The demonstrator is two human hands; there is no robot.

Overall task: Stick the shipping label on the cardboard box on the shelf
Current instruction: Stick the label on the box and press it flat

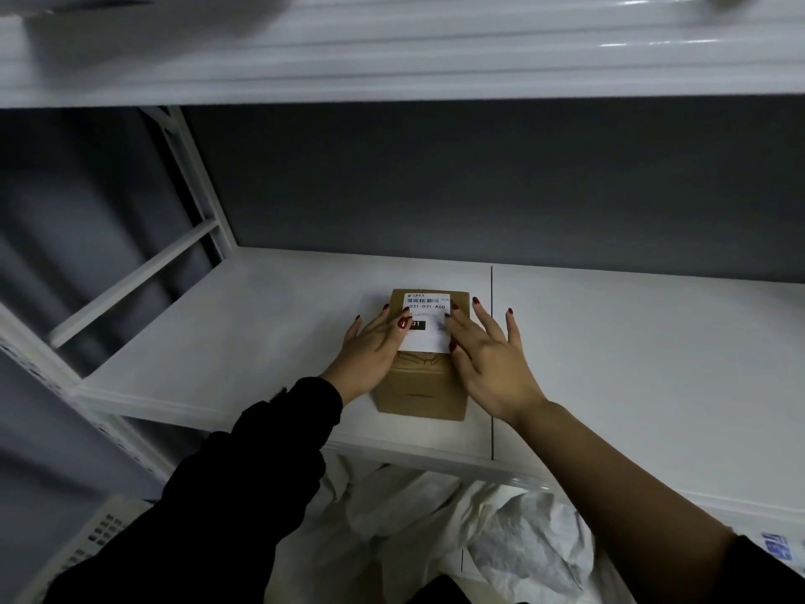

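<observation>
While flat on the cardboard box near the shelf front edge, shipping label under open-palmed left hand and right hand, gripping nothing. Pressing step. Next: smooth outward, near edge down.

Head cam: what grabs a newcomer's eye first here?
The small cardboard box in the middle of the white shelf, with a white shipping label lying on its top. Both hands press flat on it: the left hand on the label's left edge, the right hand on its right edge. Below the shelf's front edge lies crumpled white sheeting.
</observation>
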